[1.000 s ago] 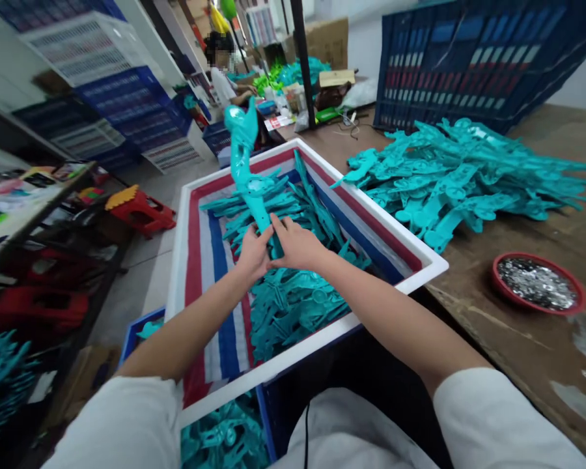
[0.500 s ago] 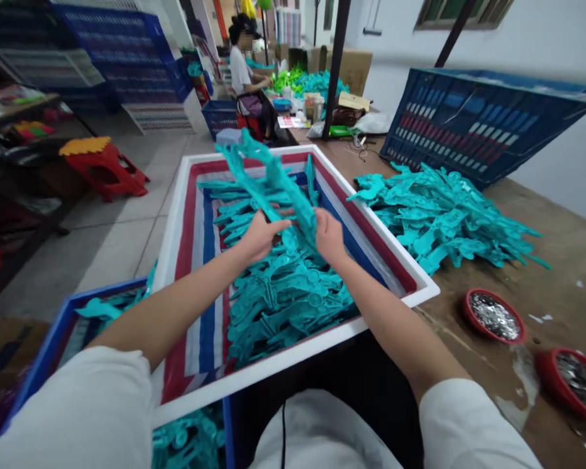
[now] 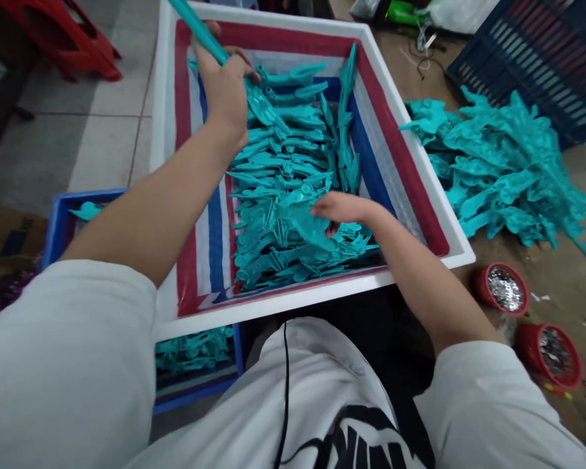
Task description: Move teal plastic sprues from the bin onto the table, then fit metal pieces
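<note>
My left hand point(image 3: 224, 88) is closed around a long teal plastic piece point(image 3: 202, 38) over the far left part of the white crate. One end of that piece runs out of the top of the view. Lower down, over the near half of the pile, my right hand point(image 3: 344, 208) pinches a flat teal plastic piece point(image 3: 305, 225), slightly blurred. Under both hands lies a heap of teal plastic pieces point(image 3: 283, 153), in rows towards the back. They rest in the white crate point(image 3: 273, 317), which has a red, white and blue striped lining point(image 3: 209, 241).
On the brown table to the right lies a loose heap of teal pieces point(image 3: 502, 169), before a dark blue basket point(image 3: 517, 58). Red bowls of small metal parts point(image 3: 505, 290) stand nearer. A blue crate point(image 3: 53, 228) is below left; a red stool point(image 3: 63, 36) stands beyond.
My hands have moved apart: the left went forward and left with a teal piece, the right came back low over the pile. The view has tilted down.
</note>
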`<state>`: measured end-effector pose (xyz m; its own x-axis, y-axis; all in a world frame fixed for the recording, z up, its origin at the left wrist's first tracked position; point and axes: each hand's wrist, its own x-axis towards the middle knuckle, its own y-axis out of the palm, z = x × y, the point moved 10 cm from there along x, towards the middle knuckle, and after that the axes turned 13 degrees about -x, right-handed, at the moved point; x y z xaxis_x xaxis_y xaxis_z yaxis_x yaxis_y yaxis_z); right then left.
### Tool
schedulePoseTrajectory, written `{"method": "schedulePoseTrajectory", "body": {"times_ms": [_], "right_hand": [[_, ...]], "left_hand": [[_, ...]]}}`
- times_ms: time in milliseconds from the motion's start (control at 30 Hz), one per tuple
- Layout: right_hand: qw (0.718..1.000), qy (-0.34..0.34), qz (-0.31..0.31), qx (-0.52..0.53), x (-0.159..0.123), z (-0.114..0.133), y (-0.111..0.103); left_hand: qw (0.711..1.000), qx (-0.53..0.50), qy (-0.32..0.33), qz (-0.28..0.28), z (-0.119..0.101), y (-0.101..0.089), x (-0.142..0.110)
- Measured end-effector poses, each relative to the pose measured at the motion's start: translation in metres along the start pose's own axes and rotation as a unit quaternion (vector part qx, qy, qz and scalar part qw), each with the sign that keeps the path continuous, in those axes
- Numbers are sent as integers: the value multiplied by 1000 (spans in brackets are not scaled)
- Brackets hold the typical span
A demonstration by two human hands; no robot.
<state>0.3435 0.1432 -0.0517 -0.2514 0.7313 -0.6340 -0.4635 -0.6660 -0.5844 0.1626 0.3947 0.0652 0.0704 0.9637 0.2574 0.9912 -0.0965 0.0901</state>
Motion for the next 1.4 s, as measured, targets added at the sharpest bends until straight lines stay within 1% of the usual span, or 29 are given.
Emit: {"method": "schedulePoseTrajectory", "body": {"times_ms": [33, 67, 100, 133, 167, 233, 267, 300, 333, 367, 400, 433, 467, 533, 633, 700, 733, 800, 867, 933, 967, 1033, 1100, 1133, 1200, 1267, 1300, 1367, 1400], "right_hand": [[996, -6, 86, -23, 2, 13, 30], [989, -18, 140, -53, 3, 25, 51], [983, -34, 164, -81, 4, 35, 64], [980, -52, 166, -101, 5, 42, 68], [980, -68, 147, -111, 6, 47, 65], [988, -71, 75, -116, 7, 45, 39], [992, -60, 18, -112, 6, 39, 19], [992, -51, -57, -104, 3, 32, -7], [984, -46, -145, -92, -3, 26, -34], [968, -49, -233, -79, -14, 22, -59], [947, -60, -307, -71, -25, 20, -78], [926, -77, -362, -69, -36, 21, -89], [910, -95, -395, -77, -44, 25, -94], [896, -117, -413, -114, -51, 38, -90], [880, -115, -430, -167, -53, 55, -82], [859, -80, -473, -179, -60, 53, -93], [844, -49, -506, -173, -69, 44, -104], [798, 42, -584, -145, -97, 10, -134], [742, 147, -645, -107, -133, -44, -162], [705, 242, -663, -74, -163, -108, -183], [710, 273, -646, -61, -168, -139, -189], [720, 324, -613, -34, -174, -194, -196], [715, 394, -578, -6, -177, -233, -192], [704, 425, -569, 4, -180, -242, -189], [671, 470, -574, 12, -188, -241, -186], [637, 487, -598, 14, -196, -221, -185], [628, 486, -608, 10, -198, -207, -186], [629, 460, -626, -15, -196, -175, -187], [639, 430, -637, -36, -192, -158, -188]], "left_hand": [[999, -45, 5, 10, -1, 4, -3], [995, -100, 12, 18, -2, 7, -7], [988, -149, 18, 27, -5, 11, -12], [983, -175, 16, 42, -7, 16, -17], [981, -189, 9, 50, -8, 20, -23], [976, -207, -11, 64, -14, 29, -36], [974, -216, -20, 72, -18, 35, -43], [970, -227, -29, 83, -22, 42, -51], [965, -241, -42, 95, -25, 50, -60], [959, -256, -62, 106, -28, 58, -70], [951, -272, -88, 116, -28, 66, -80], [942, -290, -120, 120, -27, 74, -90], [931, -308, -150, 128, -26, 81, -101], [912, -332, -182, 159, -27, 95, -119], [904, -315, -166, 235, -33, 107, -134], [909, -274, -168, 263, -26, 108, -134], [913, -251, -179, 266, -19, 107, -131], [924, -179, -200, 273, -2, 104, -126], [932, -73, -204, 289, 16, 99, -120], [934, 27, -196, 298, 33, 93, -112], [935, 52, -194, 292, 40, 87, -107], [945, 46, -190, 261, 50, 74, -93], [956, 20, -169, 241, 51, 61, -77], [959, 21, -149, 241, 49, 56, -69], [958, 62, -105, 259, 43, 47, -54], [954, 97, -72, 274, 36, 39, -41], [956, 92, -60, 272, 31, 34, -36], [964, 68, -45, 252, 16, 24, -28], [967, 67, -36, 243, 6, 21, -28]]}}
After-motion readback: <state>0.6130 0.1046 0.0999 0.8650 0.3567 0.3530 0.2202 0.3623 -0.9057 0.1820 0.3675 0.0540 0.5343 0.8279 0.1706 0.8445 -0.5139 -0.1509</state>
